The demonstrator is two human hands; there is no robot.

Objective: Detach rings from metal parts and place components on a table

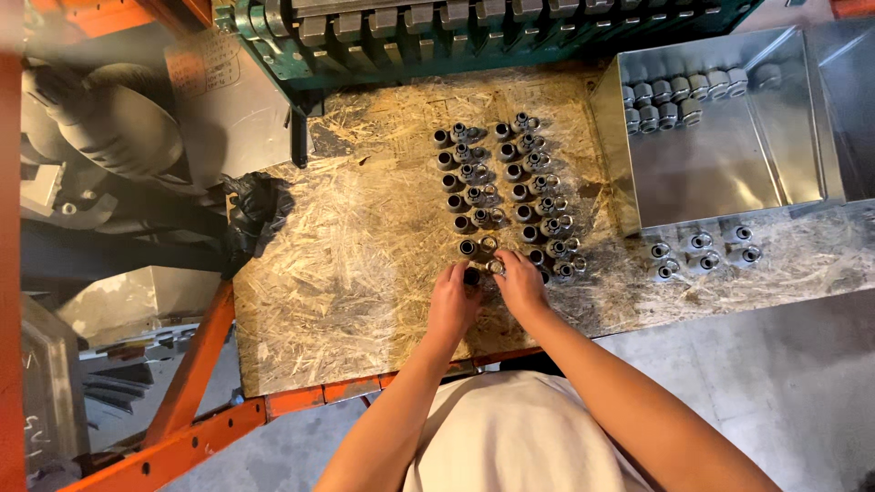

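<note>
Black cloth (255, 211) lies bunched at the left edge of the chipboard bench (365, 273), well clear of the work. The left hand (453, 299) pinches a dark fitting (471, 275) at the near end of the rows (501, 191); the right hand (519, 282), just beside it, closes its fingertips on a ring (496, 267). The small upright fittings stand close together, so a knuckle could likely topple neighbours or roll one off the near edge. Right of them sit loose fittings (702, 251) and a steel tray (729, 173).

Both hands, left hand (453, 301) and right hand (521, 284), reach forward (fingers curled).
</note>
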